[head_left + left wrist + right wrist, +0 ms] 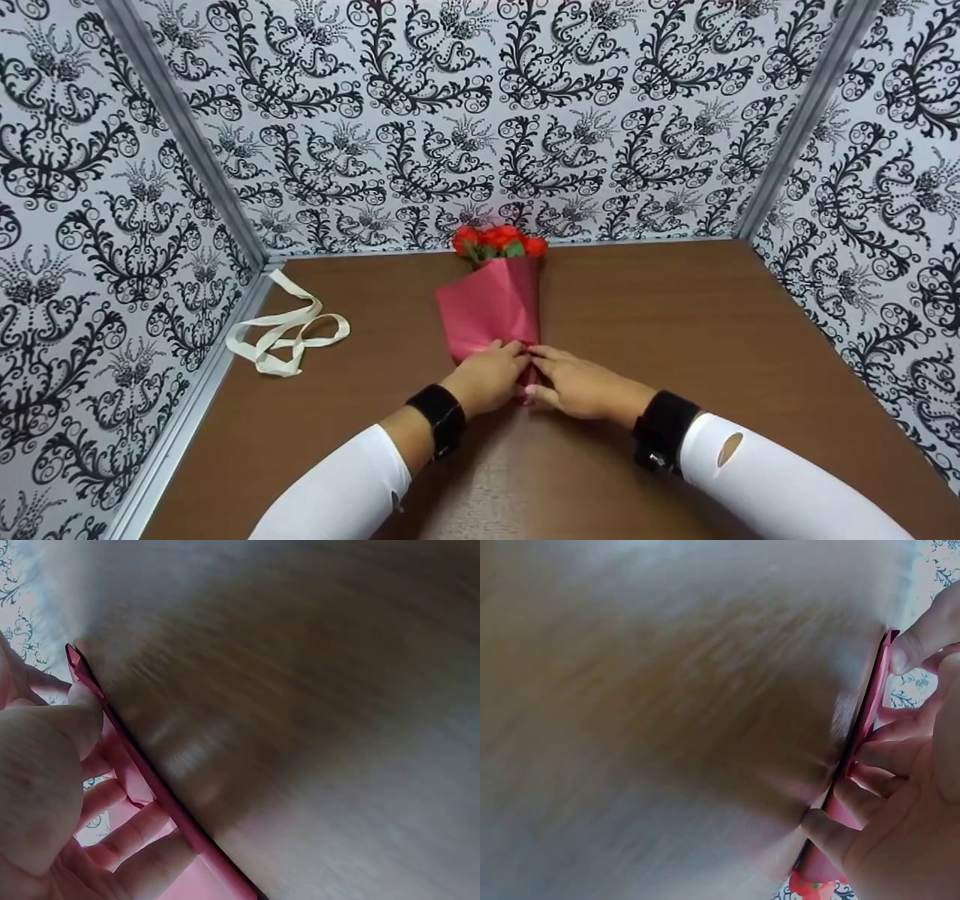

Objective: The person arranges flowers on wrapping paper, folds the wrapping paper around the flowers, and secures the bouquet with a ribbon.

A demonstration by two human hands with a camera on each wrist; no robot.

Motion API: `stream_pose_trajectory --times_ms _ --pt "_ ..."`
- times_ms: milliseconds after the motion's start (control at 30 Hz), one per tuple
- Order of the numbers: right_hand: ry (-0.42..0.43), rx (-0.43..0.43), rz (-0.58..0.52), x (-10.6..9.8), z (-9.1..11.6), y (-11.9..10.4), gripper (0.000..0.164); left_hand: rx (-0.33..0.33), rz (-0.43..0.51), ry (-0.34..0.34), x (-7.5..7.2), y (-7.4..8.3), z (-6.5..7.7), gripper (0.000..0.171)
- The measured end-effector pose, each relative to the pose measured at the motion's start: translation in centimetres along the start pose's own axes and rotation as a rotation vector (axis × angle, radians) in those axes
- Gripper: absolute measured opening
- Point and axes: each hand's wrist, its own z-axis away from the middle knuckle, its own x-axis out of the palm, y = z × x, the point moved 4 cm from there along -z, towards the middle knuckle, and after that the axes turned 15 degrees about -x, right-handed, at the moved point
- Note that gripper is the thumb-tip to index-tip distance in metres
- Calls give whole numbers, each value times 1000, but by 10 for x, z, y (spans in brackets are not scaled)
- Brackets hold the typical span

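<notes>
A bouquet of red flowers with green leaves lies at the middle of the table, wrapped in dark pink paper that narrows toward the person. My left hand holds the narrow lower part from the left, its fingers across the paper and its thumb by the bottom end. From the other side my right hand grips the same part, thumb low and fingers along the right edge. The fingertips of both hands come close together over the wrap. In the right wrist view, the paper's folded edge runs beneath the fingers.
A loose cream ribbon lies in loops at the left of the brown table. Patterned black-and-white walls enclose the back and sides, with metal framing along the left edge. Black bands circle both wrists.
</notes>
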Motion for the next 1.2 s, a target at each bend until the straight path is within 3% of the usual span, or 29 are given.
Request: stream_pose_trajectory --times_ms 333,567,833,933,1067,1200 --pt "7 33 40 0 -6 18 79 -22 -35 -47 0 0 0 60" --pt "-5 93 16 -6 -13 31 82 22 -76 -8 1 1 2 53" --pt "21 69 -54 -19 -20 51 63 89 -109 15 -1 3 5 50" --pt "40 86 -56 -21 -25 58 62 140 -176 31 0 4 4 48" --pt "35 115 -42 -23 -31 67 61 163 -236 3 2 6 2 47" --pt "-8 124 -13 -25 -37 72 62 135 -198 -39 2 4 1 51"
